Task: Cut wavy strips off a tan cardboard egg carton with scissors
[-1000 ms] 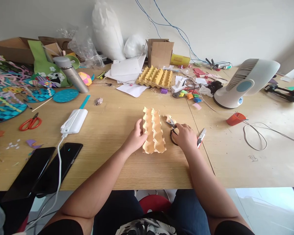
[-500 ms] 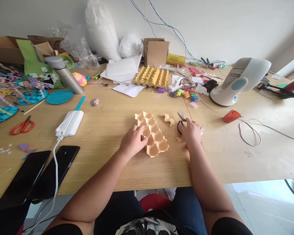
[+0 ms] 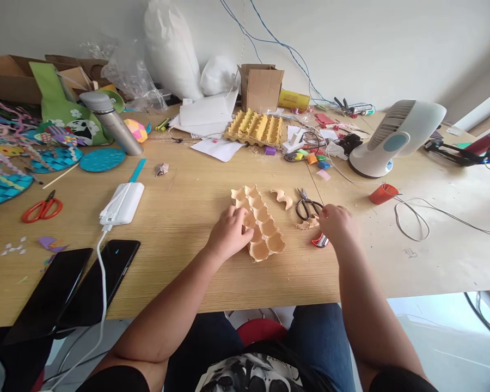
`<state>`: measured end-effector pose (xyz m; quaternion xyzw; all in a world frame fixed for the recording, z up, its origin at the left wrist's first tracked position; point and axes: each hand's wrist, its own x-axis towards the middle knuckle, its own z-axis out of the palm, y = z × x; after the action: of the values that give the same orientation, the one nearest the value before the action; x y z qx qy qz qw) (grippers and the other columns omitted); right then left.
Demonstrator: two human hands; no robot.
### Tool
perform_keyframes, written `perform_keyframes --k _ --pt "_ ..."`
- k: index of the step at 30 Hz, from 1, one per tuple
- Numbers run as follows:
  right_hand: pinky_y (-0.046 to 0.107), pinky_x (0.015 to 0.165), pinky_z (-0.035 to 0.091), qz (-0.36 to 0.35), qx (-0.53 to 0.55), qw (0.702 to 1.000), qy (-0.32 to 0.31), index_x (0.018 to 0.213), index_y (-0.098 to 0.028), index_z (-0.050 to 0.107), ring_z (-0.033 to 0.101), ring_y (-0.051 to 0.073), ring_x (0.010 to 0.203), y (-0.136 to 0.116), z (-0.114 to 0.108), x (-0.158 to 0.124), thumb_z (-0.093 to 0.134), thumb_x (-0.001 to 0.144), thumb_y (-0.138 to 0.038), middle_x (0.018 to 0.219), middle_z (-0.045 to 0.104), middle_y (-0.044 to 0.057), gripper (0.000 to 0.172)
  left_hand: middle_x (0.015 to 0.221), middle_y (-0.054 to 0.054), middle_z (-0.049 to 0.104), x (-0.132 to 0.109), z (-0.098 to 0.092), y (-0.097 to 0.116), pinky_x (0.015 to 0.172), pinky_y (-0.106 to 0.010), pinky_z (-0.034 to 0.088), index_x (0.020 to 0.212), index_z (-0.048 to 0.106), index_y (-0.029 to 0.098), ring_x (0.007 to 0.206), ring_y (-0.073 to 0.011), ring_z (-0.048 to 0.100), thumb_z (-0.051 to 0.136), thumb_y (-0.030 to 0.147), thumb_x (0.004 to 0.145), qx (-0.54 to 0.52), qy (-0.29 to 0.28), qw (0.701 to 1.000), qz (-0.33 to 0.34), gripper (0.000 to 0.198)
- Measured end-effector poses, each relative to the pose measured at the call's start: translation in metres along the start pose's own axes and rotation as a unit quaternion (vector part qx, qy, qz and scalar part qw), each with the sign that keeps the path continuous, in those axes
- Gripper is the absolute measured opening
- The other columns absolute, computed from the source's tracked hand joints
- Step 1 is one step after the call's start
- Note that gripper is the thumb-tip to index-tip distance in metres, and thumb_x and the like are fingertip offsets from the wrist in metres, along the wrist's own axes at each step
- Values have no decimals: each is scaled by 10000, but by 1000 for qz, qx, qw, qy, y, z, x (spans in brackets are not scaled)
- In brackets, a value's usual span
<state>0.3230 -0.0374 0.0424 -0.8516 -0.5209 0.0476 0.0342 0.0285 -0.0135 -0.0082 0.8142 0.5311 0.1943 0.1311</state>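
My left hand (image 3: 229, 231) grips the left edge of a tan pulp egg carton (image 3: 265, 231), its thumb and fingers over the rim. The carton lies on the table with its cups facing up. My right hand (image 3: 340, 224) is closed, fingers curled low over the table; what they hold, if anything, is hidden. Just left of it lie black-handled scissors (image 3: 306, 204) with the blades parted. A torn carton scrap (image 3: 308, 222) sits below the scissors, and another curved scrap (image 3: 282, 198) lies beside the carton. A small red item with dark marks (image 3: 320, 240) is near my right wrist.
A yellow egg tray (image 3: 255, 128) stands at the back. To the right are a white fan (image 3: 396, 139) and a tipped red cup (image 3: 383, 193). Red-handled scissors (image 3: 43, 208), a white power bank (image 3: 122, 202) and two phones (image 3: 100, 283) lie on the left.
My right hand has moved right, off the black-handled scissors, which now lie uncovered along with the scrap and red item. My left hand stays on the egg carton.
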Motion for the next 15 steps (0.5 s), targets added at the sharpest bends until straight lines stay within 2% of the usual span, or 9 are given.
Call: perform_keyframes --k 3,5,8,12,15 --pt "374 774 455 8 -20 999 -32 1058 -205 652 640 308 1028 21 9 -13 439 949 -388 1080 688 141 301 1174 -117 527 0 0 -2 886 -426 536 1088 580 212 1191 -324 509 675 269 816 -31 19 999 27 294" --pt "379 770 459 6 -13 999 -45 1154 -167 597 650 318 992 31 22 -19 498 913 -459 1050 691 164 391 1183 -103 539 -1 -1 -2 944 -450 511 1027 594 219 1190 -315 495 676 237 811 -45 21 997 53 232" --pt "371 738 456 24 15 999 -40 1255 -165 530 660 312 935 40 36 -25 514 882 -414 1017 697 154 449 1146 -79 595 -1 -5 2 1000 -479 466 969 610 223 1165 -306 489 675 247 833 -48 5 995 83 152" --pt "336 670 456 71 69 994 -36 1346 -188 488 656 257 806 62 31 -31 560 823 -342 1025 687 119 550 1142 -71 631 -3 -13 11 1033 -482 423 951 626 229 1225 -321 463 699 335 848 -35 21 992 120 165" --pt "318 632 466 83 140 985 -48 1267 -214 569 632 202 678 82 22 -47 490 861 -308 922 669 59 424 1041 -48 692 -6 -18 16 963 -453 445 942 627 225 1086 -278 550 686 413 870 -38 -42 985 161 210"
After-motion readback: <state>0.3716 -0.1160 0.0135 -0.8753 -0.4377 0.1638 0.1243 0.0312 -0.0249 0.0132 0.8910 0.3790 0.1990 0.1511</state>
